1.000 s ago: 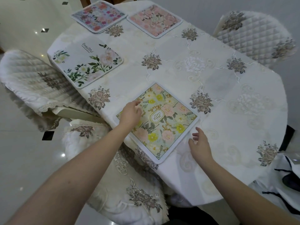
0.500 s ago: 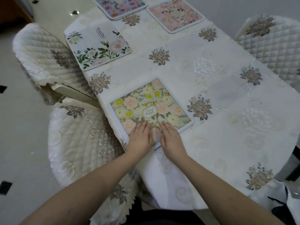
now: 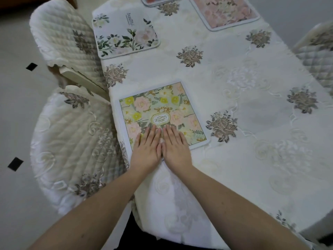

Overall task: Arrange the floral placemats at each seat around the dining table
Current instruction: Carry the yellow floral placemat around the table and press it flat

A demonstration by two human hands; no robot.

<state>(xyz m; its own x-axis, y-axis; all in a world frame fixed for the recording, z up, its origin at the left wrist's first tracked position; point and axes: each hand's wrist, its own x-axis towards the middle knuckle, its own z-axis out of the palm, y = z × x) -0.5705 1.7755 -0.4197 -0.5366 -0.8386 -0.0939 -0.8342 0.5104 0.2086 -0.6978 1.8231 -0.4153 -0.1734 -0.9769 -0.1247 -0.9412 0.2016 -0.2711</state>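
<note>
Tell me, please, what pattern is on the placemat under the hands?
Yellow and pink flowers on pale green, white border, in the head view: placemat.

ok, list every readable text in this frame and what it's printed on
"GARDEN": in the oval emblem at the middle of the yellow-and-pink floral placemat, just beyond the fingertips of both flat hands; the letters are stacked and turned sideways to the camera.
"Beautiful": near the top edge of the white placemat with green leaves, also turned sideways and blurred, so this reading is uncertain.
The pink floral placemat shows no legible text.
</note>
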